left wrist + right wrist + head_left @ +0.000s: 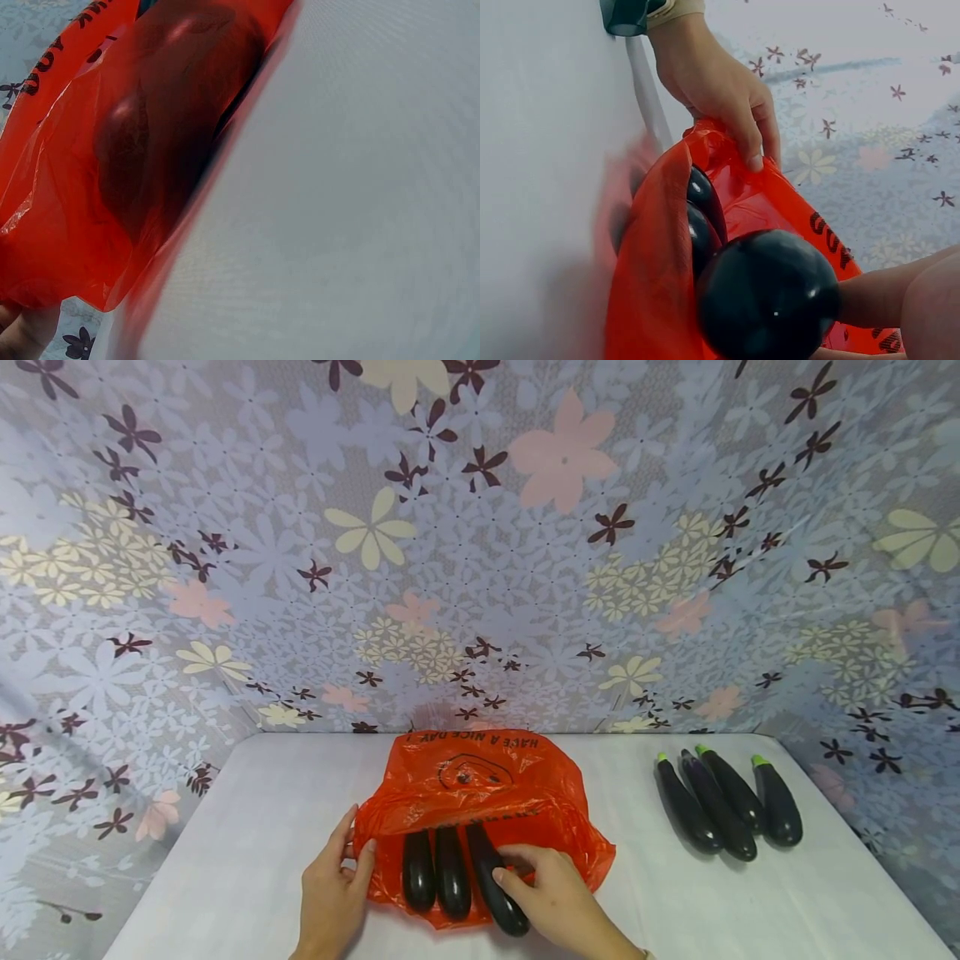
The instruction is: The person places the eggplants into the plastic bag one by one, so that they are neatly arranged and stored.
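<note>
A red plastic bag [540,768] with black print lies on the table, its mouth towards me. My left hand [332,885] grips the bag's left edge, with thumb and fingers pinching the rim in the right wrist view. Two dark eggplants [452,877] lie side by side inside the mouth. My right hand [555,893] holds a third eggplant [491,881] to the right of them, its stem end under the bag's upper layer and its round end sticking out. In the left wrist view, dark eggplant shapes show through the bag [52,232].
Several more eggplants [738,806], most with green stem ends, lie in a group on the right of the white table [277,802]. A flower-patterned cloth [480,543] rises behind the table and along its sides.
</note>
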